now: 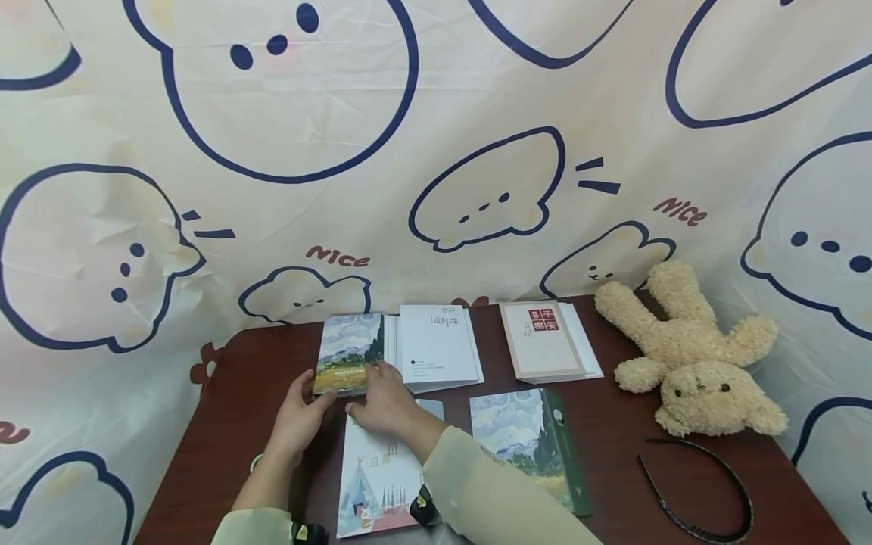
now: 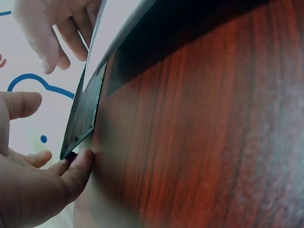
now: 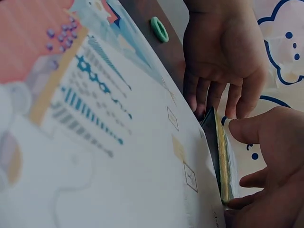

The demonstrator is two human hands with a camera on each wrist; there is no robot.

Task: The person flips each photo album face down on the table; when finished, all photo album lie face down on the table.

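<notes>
A small book with a painted landscape cover (image 1: 349, 344) lies face up at the table's back left, beside the white books. At its left edge and lower corner is my left hand (image 1: 300, 412), fingertips touching the side and thumb apart from the fingers. My right hand (image 1: 390, 401) reaches to its lower right side, fingers on the edge. From the left wrist view, the book's dark side (image 2: 84, 111) shows between both hands. Under my right forearm lies a white booklet with a tent drawing (image 1: 375, 469); it fills much of the right wrist view.
White books (image 1: 439, 344) and a cream-covered book (image 1: 543, 339) stand along the back. A larger landscape-covered book with green spine (image 1: 572, 454) lies right of my sleeve. Further right are a plush toy (image 1: 688, 348) and a black headband (image 1: 742, 484). A green hair tie (image 3: 159, 29) lies at left.
</notes>
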